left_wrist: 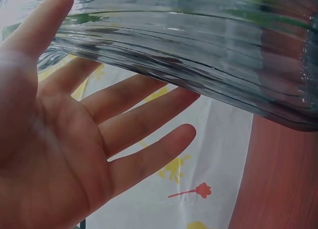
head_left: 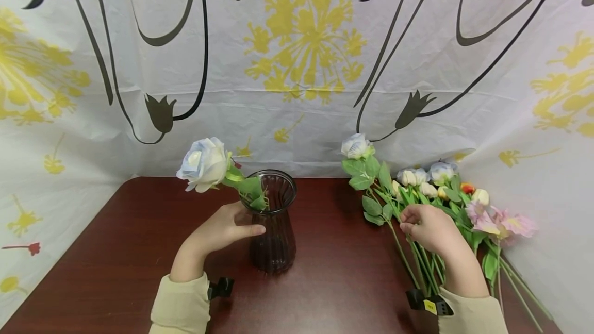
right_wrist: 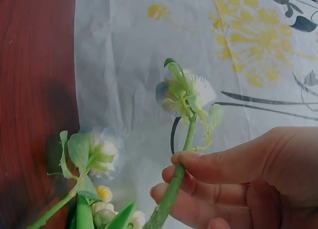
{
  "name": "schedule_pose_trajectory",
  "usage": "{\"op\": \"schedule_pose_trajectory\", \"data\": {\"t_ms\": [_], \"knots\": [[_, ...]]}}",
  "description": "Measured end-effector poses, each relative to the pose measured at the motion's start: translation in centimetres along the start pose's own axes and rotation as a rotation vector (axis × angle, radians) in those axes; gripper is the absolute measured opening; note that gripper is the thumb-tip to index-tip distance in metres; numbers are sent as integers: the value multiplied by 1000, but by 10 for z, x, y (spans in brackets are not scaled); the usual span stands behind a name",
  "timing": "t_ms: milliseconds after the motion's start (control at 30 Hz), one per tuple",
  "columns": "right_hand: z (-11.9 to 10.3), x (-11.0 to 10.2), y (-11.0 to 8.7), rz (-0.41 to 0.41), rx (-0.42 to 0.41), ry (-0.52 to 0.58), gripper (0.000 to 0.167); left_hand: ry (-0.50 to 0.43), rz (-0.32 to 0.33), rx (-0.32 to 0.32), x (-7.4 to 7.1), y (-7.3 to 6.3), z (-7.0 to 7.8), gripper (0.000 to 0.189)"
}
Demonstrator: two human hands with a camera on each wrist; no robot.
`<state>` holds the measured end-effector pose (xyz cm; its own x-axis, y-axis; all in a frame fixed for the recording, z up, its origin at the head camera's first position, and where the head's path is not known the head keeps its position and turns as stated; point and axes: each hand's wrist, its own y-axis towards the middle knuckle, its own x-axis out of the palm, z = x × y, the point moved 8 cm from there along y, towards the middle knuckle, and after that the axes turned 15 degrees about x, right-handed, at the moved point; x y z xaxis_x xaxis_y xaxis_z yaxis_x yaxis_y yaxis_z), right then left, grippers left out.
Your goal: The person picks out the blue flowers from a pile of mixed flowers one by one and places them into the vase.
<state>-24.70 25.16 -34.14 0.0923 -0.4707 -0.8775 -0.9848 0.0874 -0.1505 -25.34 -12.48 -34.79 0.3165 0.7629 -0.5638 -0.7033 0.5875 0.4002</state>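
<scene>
A dark, ribbed glass vase (head_left: 273, 241) stands upright on the table. One large pale blue and white rose (head_left: 202, 165) leans left out of its mouth, with green leaves at the rim. My left hand (head_left: 227, 228) holds the vase near its neck, thumb in front and fingers behind; in the left wrist view the little finger stands apart from the glass. My right hand (head_left: 429, 226) is over the flowers on the right. Its thumb and index finger pinch the green stem (right_wrist: 171, 193) of a whitish flower (right_wrist: 198, 92), seen from behind in the right wrist view.
Beside my right hand lie white tulips (head_left: 428, 189), pink flowers (head_left: 510, 223) and a leafy pale blue rose (head_left: 356, 146), stems toward me. The red-brown table (head_left: 325, 267) meets a white printed cloth (head_left: 297, 128) behind and at both sides.
</scene>
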Motion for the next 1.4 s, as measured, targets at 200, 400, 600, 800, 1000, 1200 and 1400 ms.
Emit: {"op": "schedule_pose_trajectory", "data": {"t_ms": [200,400,600,800,1000,1200,1400], "knots": [[-6,-1,-5,-19,8,39,10,45,17,-24,-4,-1,0,56],[-9,-2,-8,-25,-10,43,12,92,22,-32,-6,-1,2,55],[-13,-5,-13,-17,-31,48,14,145,27,-52,-8,-1,7,53],[-18,-7,-18,-2,-57,53,15,192,32,-60,-11,-2,12,51],[-25,-10,-23,30,-84,49,14,254,41,-79,-17,-5,18,44],[-33,-12,-29,53,-104,46,13,279,59,-110,-26,-10,25,28],[-38,-13,-33,56,-103,48,15,330,73,-85,-30,-11,37,22]]}}
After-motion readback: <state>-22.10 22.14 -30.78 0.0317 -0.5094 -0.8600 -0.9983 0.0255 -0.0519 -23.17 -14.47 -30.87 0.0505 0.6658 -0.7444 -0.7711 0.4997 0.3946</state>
